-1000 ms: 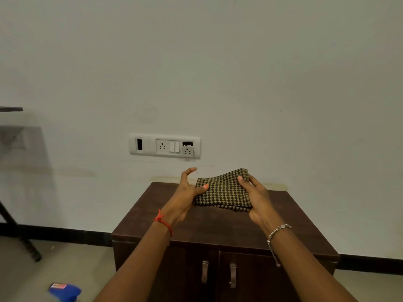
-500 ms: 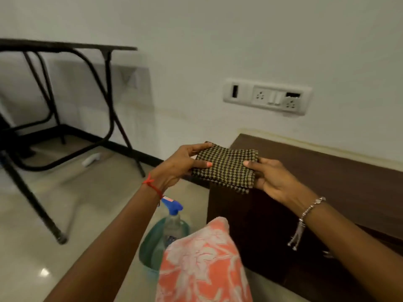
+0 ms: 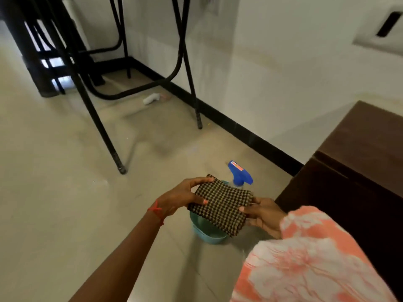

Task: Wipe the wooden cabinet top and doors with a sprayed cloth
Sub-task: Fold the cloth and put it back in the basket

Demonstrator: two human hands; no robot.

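Observation:
I hold a folded brown-and-tan checked cloth [image 3: 220, 205] between both hands, low over the floor. My left hand [image 3: 181, 197] grips its left edge and my right hand [image 3: 263, 214] grips its right edge. Just beyond and under the cloth stands a spray bottle with a blue trigger head [image 3: 239, 173], set in a teal basin [image 3: 207, 233] on the floor. The dark wooden cabinet [image 3: 359, 153] is at the right; only its top corner and left side show.
A black metal table frame [image 3: 187, 68] stands on the beige tiled floor at upper left, with a small white object [image 3: 151, 98] beneath it. A black skirting runs along the white wall. An orange floral garment [image 3: 305, 258] fills the lower right.
The view has swung from the cabinet top down and left to the floor. Both hands have carried the cloth off the cabinet and down to above the basin and spray bottle.

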